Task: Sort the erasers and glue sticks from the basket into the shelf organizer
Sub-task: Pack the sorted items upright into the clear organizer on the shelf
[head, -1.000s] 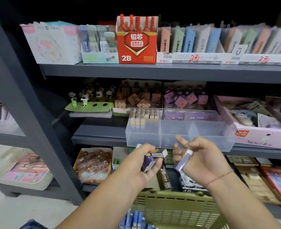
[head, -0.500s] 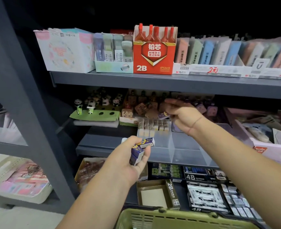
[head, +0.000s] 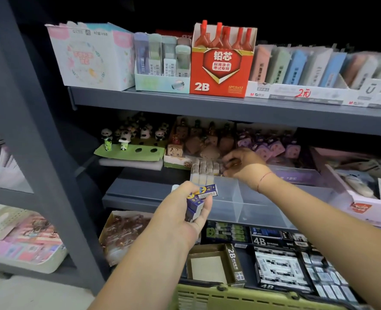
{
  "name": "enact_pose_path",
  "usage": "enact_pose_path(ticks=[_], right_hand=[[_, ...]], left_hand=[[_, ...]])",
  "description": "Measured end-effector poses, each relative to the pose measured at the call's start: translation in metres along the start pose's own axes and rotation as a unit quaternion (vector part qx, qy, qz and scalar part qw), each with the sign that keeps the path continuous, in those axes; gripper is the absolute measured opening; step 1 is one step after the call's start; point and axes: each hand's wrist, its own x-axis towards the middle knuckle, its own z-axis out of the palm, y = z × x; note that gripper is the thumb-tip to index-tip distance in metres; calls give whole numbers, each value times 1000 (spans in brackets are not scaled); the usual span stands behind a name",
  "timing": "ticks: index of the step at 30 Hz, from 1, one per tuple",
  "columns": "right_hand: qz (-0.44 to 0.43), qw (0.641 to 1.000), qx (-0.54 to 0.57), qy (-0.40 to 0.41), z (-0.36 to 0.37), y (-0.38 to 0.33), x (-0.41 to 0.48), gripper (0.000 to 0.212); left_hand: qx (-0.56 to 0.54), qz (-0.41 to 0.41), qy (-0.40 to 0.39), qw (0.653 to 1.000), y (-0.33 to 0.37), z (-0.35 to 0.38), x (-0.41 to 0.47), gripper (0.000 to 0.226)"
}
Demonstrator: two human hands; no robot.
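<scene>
My left hand (head: pixel 186 211) grips a small stack of purple-and-white boxed erasers (head: pixel 201 196) in front of the middle shelf. My right hand (head: pixel 244 166) reaches into the back of the clear plastic shelf organizer (head: pixel 236 204), fingers curled beside the row of erasers (head: pixel 204 168) standing in its left compartment. What the right fingers hold is hidden. The olive green basket (head: pixel 241 297) shows only its rim at the bottom edge.
Grey metal shelving (head: pixel 207 108) carries a red 2B lead box (head: pixel 222 61) and pastel boxes above. Panda figures (head: pixel 126 137) and novelty erasers sit behind the organizer. A pink tray (head: pixel 368 204) stands right of it; 4B and 2B boxes (head: pixel 279 265) lie below.
My right hand has carried its eraser up from near the basket into the organizer's left compartment. My left hand stays in place with its stack. The view moved closer to the shelf.
</scene>
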Motion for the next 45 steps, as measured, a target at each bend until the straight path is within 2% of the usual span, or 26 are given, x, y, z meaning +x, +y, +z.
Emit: enact_pose_path(ticks=[2,5,9,16,23,25,27,28,29,31,34,38,40,41,43,45], right_hand=[[-33,996,-79,4,-1,6,2,24],[-3,991,-134,-14,-6,4,0,13],[31,986,-161,-24,-12,-1,2,13],[51,957,-275,-70,-20,-17,2,17],[31,956,-280,-86,-27,-17,4,10],[28,971,-233,-55,-30,-18,1,12],[5,992,-128,-22,-31,-24,-7,11],[-10,998,-60,-36,-33,-32,-15,4],[-23,997,3,-78,-34,-39,-23,10],[-41,972,84,-214,-36,-53,-38,18],[-52,927,87,-362,-36,-60,-47,24],[-43,906,66,-415,-40,-58,-44,24],[-45,916,70,-391,-47,-56,-41,27],[-37,932,84,-350,-49,-54,-37,29],[-1,969,127,-212,-53,-46,-27,29],[33,989,128,-69,-53,-37,-15,26]], left_hand=[[0,0,0,1000,-1,1,0,14],[1,5,3,1000,-2,2,-1,16],[4,7,7,1000,-2,0,0,16],[6,5,5,1000,-2,-1,1,15],[16,5,1,1000,-3,-2,2,13],[20,4,-3,1000,-3,-2,2,13],[25,4,-11,1000,-4,-2,3,12],[31,7,-16,999,-4,-3,4,13],[39,10,-20,999,-5,-3,4,16],[60,16,-35,997,-7,-3,5,15],[87,19,-54,995,-8,-2,4,14],[96,21,-53,994,-11,-2,4,16],[78,24,-51,995,-11,-2,2,17],[65,24,-44,997,-10,-1,1,20],[38,25,-20,999,-7,0,1,27],[33,25,-11,999,-6,0,3,34]])
